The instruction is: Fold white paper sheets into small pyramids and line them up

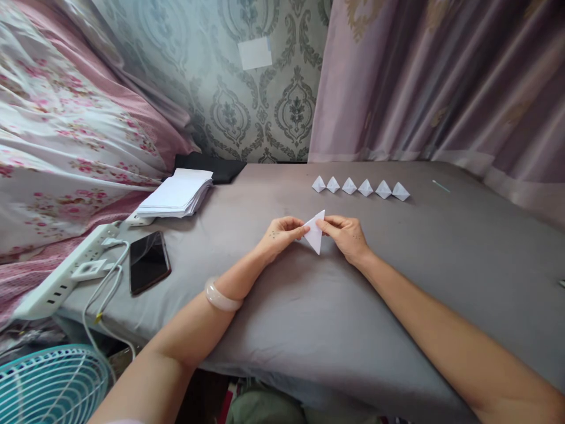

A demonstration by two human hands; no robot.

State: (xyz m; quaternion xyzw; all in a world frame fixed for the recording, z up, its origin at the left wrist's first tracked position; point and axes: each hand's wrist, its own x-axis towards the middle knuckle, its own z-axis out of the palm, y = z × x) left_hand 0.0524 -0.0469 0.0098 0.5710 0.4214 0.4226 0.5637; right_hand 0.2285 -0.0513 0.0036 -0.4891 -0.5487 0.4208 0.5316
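Observation:
Between my two hands is a small piece of folded white paper (315, 234), roughly triangular, with one point down and another up at the right. My left hand (285, 234) pinches its left side with the thumb in front. The right side is gripped by my right hand (346, 234), thumb and fingers pressed together on the edge. Beyond the hands, several folded white paper pieces (349, 186) with pointed tops stand in a row on the grey cloth (265, 330). A pale bangle (222, 296) is on my left wrist.
At the left lie a stack of white paper (176, 191), a black folded item (220, 168), a phone (149, 262) and a white power strip (73, 268) with cables. A fan (53, 383) stands below the left edge. A thin pale stick (440, 186) lies at the right, near the curtain (379, 88).

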